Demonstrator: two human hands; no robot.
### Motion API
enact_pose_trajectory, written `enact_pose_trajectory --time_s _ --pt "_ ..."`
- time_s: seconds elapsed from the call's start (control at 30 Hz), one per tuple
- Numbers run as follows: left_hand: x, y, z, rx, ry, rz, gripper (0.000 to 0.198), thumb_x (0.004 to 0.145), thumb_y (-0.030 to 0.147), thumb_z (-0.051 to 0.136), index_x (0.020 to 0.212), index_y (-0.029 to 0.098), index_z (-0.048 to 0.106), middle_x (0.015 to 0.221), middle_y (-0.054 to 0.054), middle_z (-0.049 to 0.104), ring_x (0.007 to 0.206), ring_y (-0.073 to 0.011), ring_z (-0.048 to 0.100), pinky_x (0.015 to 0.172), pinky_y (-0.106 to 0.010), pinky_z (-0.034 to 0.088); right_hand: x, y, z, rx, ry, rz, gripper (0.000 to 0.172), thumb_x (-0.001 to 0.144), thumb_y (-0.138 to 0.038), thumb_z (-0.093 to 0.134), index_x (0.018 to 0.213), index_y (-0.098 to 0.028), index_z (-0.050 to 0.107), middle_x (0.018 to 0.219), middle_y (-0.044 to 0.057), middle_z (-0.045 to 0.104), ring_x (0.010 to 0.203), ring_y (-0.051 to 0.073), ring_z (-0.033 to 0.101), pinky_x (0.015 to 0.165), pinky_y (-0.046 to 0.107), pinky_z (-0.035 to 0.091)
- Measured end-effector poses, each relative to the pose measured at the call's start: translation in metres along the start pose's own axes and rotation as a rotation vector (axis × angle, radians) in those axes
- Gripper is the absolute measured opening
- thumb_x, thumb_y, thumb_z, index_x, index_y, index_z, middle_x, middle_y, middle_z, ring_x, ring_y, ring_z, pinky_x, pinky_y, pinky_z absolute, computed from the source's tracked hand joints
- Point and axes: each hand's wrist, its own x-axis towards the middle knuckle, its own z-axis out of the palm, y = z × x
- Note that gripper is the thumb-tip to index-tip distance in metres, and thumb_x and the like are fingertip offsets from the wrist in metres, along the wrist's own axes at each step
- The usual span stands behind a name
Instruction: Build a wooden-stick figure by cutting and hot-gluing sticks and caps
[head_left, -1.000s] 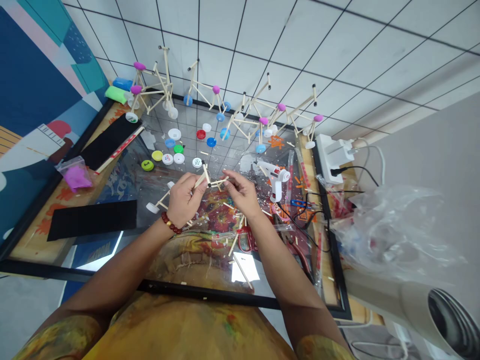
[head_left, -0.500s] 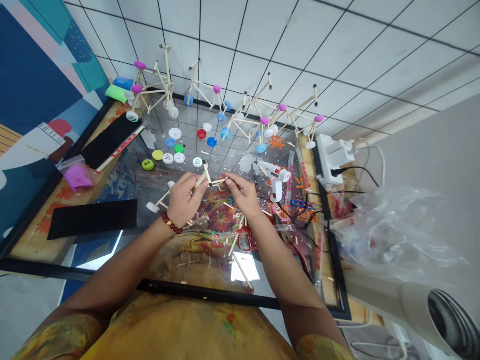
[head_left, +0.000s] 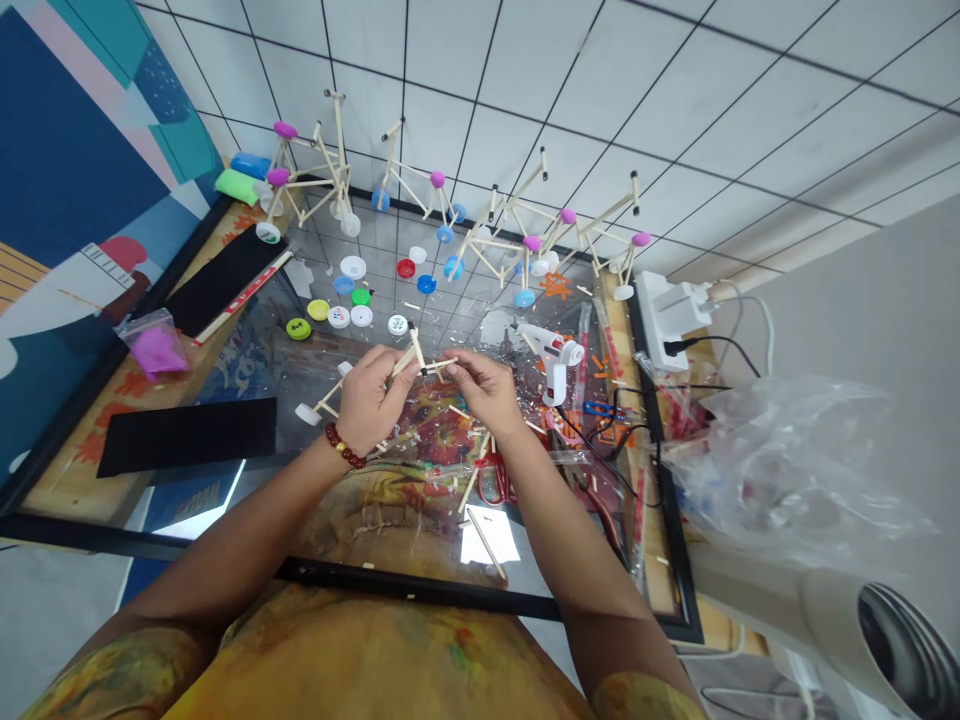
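Observation:
My left hand [head_left: 373, 398], with a beaded bracelet at its wrist, grips a small wooden stick frame [head_left: 417, 348] that has dark ends. White wheels [head_left: 307, 413] on a stick stick out to the left beneath this hand. My right hand [head_left: 484, 393] pinches a short stick part [head_left: 444, 363] at the frame's right side, thumb against fingers. Both hands are held above the middle of the glass-topped table. To the right of them a white glue gun [head_left: 553, 358] rests on the glass. Loose sticks [head_left: 486, 542] lie below my right hand.
Stick models [head_left: 495, 235] with pink balls and cap wheels line the back. Bottle caps [head_left: 361, 316] lie before them. Black strips [head_left: 187, 437] are at left; red-handled scissors [head_left: 493, 480], pliers, cables and a power strip [head_left: 660, 320] at right.
My right thumb and fingers have shifted slightly on the short stick part. The whole view has moved by a few pixels; my left hand keeps its hold.

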Motion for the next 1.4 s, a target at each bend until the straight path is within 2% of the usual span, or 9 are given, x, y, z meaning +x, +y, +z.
enact_pose_trajectory --time_s 0.33,0.63,0.77,0.87,1.0,1.17,1.4 --pt "-0.001 -0.001 0.0 0.001 0.0 0.036 0.028 0.098 0.035 0.047 0.091 0.017 0.068 0.089 -0.007 0.069 0.083 -0.0175 0.064 0.074 -0.029 0.048 0.002 -0.01 -0.002 -0.12 0.012 -0.121 0.024 0.093 -0.038 0.057 0.096 -0.023 0.076 0.087 0.003 0.077 0.08 0.018 0.071 0.081 0.031 0.056" --pt "0.0 0.0 -0.001 0.023 -0.021 0.023 0.032 0.098 0.038 0.045 0.091 0.017 0.069 0.088 -0.007 0.068 0.083 -0.0182 0.064 0.074 -0.03 0.048 0.003 -0.007 -0.003 -0.183 -0.012 -0.177 0.022 0.094 -0.033 0.055 0.094 -0.024 0.075 0.085 0.002 0.076 0.078 0.017 0.071 0.08 0.03 0.055" --pt "-0.001 -0.001 -0.001 0.016 -0.012 0.039 0.029 0.098 0.035 0.048 0.091 0.016 0.069 0.088 -0.007 0.067 0.084 -0.0176 0.063 0.075 -0.029 0.048 0.002 -0.004 -0.002 -0.135 0.01 -0.129 0.019 0.092 -0.032 0.059 0.097 -0.024 0.075 0.089 0.002 0.076 0.081 0.018 0.071 0.081 0.031 0.056" --pt "-0.001 -0.002 -0.001 0.001 0.001 0.046 0.027 0.098 0.033 0.05 0.09 0.016 0.069 0.086 -0.006 0.066 0.081 -0.0165 0.063 0.074 -0.028 0.047 0.003 0.002 0.0 0.026 0.012 -0.027 0.021 0.086 -0.035 0.065 0.103 -0.024 0.074 0.097 0.003 0.077 0.087 0.019 0.072 0.086 0.035 0.057" --pt "-0.001 -0.002 0.0 -0.022 0.025 0.055 0.026 0.097 0.032 0.051 0.089 0.017 0.069 0.085 -0.005 0.067 0.079 -0.0158 0.062 0.072 -0.028 0.047 0.005 0.006 0.001 0.206 -0.007 0.079 0.026 0.08 -0.036 0.072 0.103 -0.023 0.073 0.09 0.003 0.077 0.082 0.018 0.073 0.085 0.036 0.058" --pt "-0.001 -0.002 -0.001 -0.006 0.065 0.051 0.024 0.097 0.03 0.052 0.088 0.017 0.069 0.079 -0.003 0.065 0.073 -0.0139 0.059 0.068 -0.026 0.046 0.005 0.007 0.001 0.183 0.017 0.068 0.018 0.084 -0.035 0.068 0.095 -0.022 0.073 0.078 0.001 0.075 0.075 0.016 0.071 0.081 0.033 0.057" --pt "-0.001 -0.003 -0.001 -0.015 0.059 0.067 0.023 0.097 0.029 0.052 0.089 0.017 0.07 0.079 -0.003 0.065 0.072 -0.014 0.058 0.067 -0.026 0.046 0.004 0.009 -0.001 0.122 -0.022 0.023 0.016 0.088 -0.034 0.063 0.096 -0.023 0.071 0.08 0.001 0.075 0.078 0.016 0.07 0.082 0.032 0.055"
